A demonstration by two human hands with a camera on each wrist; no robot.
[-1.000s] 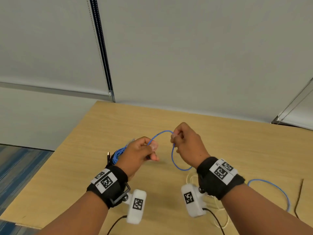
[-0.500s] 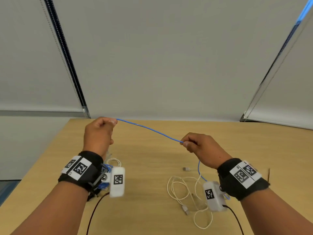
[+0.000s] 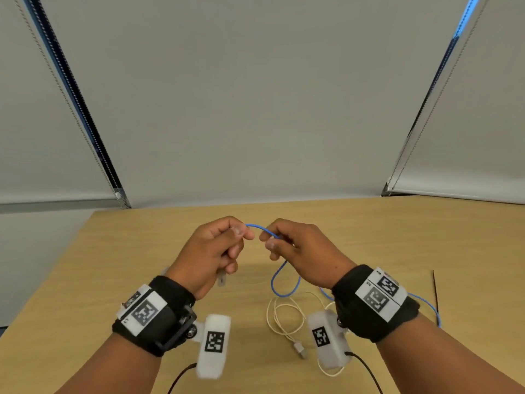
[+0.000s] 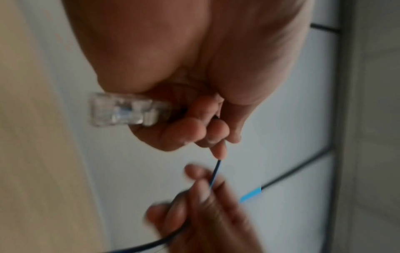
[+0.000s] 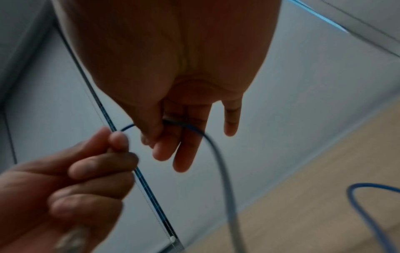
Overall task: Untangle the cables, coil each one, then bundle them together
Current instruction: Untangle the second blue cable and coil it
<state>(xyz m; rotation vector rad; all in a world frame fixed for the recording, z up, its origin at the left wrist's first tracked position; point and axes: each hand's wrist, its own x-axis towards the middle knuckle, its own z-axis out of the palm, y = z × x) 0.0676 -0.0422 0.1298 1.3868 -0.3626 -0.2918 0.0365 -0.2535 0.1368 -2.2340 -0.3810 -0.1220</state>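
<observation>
Above the light wooden tabletop (image 3: 119,280), my left hand (image 3: 211,253) and right hand (image 3: 301,251) are each pinching the thin blue cable (image 3: 262,229), thumb against fingertips, a short arc spanning between them. Its clear plastic plug (image 4: 125,112) is protruding from my curled left fingers (image 4: 188,126). A loose white cable (image 3: 279,315) is lying below.
</observation>
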